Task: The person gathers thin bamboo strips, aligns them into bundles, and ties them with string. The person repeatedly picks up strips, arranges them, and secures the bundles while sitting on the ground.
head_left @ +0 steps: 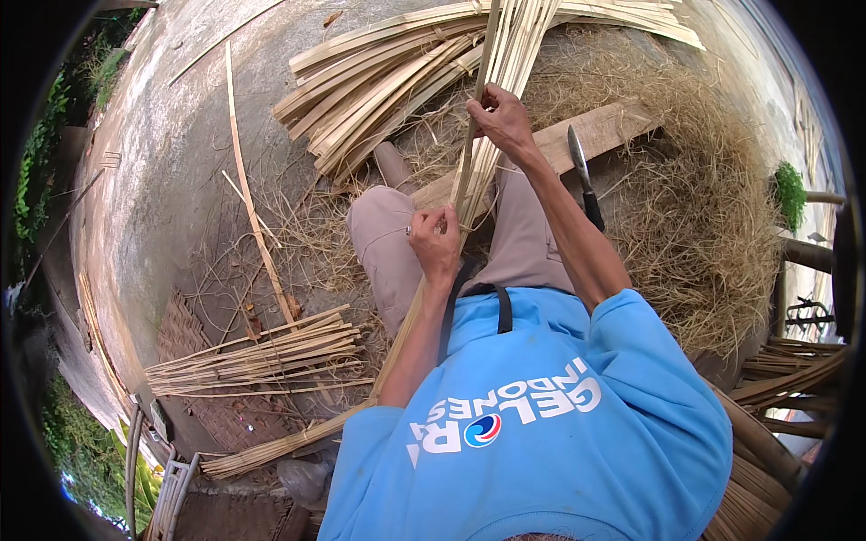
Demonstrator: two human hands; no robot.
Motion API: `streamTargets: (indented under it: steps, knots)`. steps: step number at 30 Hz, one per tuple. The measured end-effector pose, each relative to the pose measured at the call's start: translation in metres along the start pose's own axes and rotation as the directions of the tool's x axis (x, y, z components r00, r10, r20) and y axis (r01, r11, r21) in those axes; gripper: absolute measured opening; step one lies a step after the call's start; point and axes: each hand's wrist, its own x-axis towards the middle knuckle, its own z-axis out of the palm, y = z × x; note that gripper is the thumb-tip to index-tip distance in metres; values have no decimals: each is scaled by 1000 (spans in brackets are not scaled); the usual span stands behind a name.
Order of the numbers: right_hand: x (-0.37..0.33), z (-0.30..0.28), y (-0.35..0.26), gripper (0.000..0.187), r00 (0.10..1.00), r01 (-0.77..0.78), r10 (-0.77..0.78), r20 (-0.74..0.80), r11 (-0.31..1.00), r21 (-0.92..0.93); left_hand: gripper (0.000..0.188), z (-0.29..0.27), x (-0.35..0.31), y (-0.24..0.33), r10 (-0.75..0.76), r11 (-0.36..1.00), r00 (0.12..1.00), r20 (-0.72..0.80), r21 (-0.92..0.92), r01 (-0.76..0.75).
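A long, thin bamboo strip (468,153) runs up and away from my lap, tilted slightly to the right. My right hand (505,119) pinches it at the far part, fingers and thumb closed around its edge. Nearer to me, my left hand (435,242) is closed on the same strip, thumb and fingertips pressed together, with a ring on one finger. Beneath and beside the strip lies a bundle of pale bamboo strips (519,54), stretching between my knees. A knife (579,160) with a dark handle rests by my right forearm, its blade over a wooden plank (600,137).
Piles of split strips lie ahead (388,90) and at the left (262,356). Curly shavings (695,225) heap up on the right. A lone long strip (248,194) lies on the concrete ground to the left. Bamboo poles (762,442) stand close at my right side.
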Motion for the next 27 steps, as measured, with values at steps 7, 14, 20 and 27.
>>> streamTargets:
  steps: [7,14,20,27]
  knots:
    - [-2,-1,-1,29,999,41,-42,-31,999,-13,28,-1,-3,11,118,988,992,45,96,-122]
    - [10,-4,27,29,984,-178,178,6,978,106,30,1,-4,5,134,980,987,88,139,-145]
    - [-5,-10,63,30,995,-65,93,34,874,-481,27,4,0,6,178,970,980,87,150,-189]
    - [-121,14,47,21,927,356,-193,322,720,-595,40,3,2,-12,-32,999,997,77,-31,34]
